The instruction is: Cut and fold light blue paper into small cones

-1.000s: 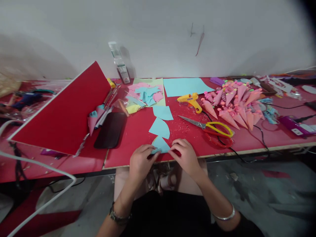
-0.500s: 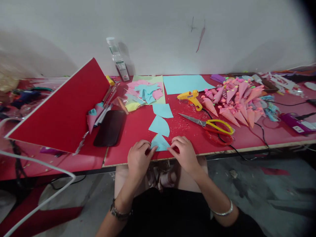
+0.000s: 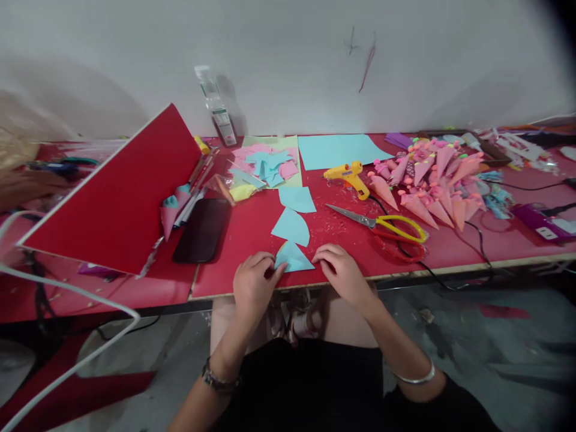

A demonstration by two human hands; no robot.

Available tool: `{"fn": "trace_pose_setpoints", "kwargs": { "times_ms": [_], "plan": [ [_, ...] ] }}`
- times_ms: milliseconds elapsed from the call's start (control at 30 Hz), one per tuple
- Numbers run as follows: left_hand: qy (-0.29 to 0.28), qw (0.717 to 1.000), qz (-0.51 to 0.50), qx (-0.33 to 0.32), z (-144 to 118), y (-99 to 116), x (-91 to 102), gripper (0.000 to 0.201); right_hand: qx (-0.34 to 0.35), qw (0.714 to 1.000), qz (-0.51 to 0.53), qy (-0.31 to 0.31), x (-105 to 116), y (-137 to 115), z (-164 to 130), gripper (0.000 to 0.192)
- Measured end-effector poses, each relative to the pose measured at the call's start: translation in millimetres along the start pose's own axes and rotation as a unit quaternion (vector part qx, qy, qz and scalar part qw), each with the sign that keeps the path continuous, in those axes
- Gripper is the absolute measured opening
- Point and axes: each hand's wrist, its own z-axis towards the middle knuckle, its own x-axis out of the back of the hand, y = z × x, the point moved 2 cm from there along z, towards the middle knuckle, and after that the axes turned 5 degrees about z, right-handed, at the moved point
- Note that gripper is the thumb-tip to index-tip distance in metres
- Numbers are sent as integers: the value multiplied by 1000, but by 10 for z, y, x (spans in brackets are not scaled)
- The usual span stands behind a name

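1. The blue paper piece (image 3: 294, 258) lies at the near edge of the red table (image 3: 252, 231), directly in front of you, between your two hands. It looks like a cut quarter-circle, and a small yellowish part shows at its upper left corner.
2. Your left hand (image 3: 252, 287) has its fingers curled, and the fingertips pinch the left corner of the piece.
3. Your right hand (image 3: 342, 273) rests on the table just beside the right corner of the piece. The fingers are bent, but I cannot tell if they hold anything.
4. Just behind the piece lie two more blue quarter-circles (image 3: 291, 227), one after the other.
5. Further to the right are the yellow-handled scissors (image 3: 382, 227), the yellow glue gun (image 3: 348, 175) and a heap of pink paper cones (image 3: 427, 180).
6. To the left lie a black phone (image 3: 202, 231) and a red board (image 3: 117, 192), which leans tilted.
7. My judgement: you are at the rolling of the piece into a cone. The next move needs both hands on the two corners, so that one straight edge overlaps the other tightly at the tip.
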Motion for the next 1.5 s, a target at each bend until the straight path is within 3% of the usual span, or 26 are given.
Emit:
{"fn": "trace_pose_setpoints", "kwargs": {
  "times_ms": [200,533,833,933,1000,1100,1167,1367,1500],
  "plan": [
    [1,1000,4,-6,-4,-6,-8,29,-12,999,-45,16,-35,-41,-12,8],
    [0,1000,20,16,-6,30,11,30,-31,990,-139,26,-136,-59,-4,11],
    [-14,995,93,16,2,57,3,29,-44,989,-140,19,-142,-60,18,11],
    [24,990,134,24,-13,54,42,19,-51,988,-145,16,-141,-62,31,12],
    [39,983,176,-33,-25,77,83,18,-50,988,-149,11,-142,-71,33,12],
    [-35,946,202,-253,-64,159,94,32,-50,985,-162,6,-144,-84,26,11],
    [-73,917,194,-341,-97,188,87,36,-52,984,-170,6,-145,-88,18,10],
    [-111,927,158,-322,-160,124,72,51,-49,984,-171,13,-146,-83,9,10],
    [-132,933,150,-300,-197,-3,158,54,-43,986,-159,19,-145,-76,12,10]
  ]
}}
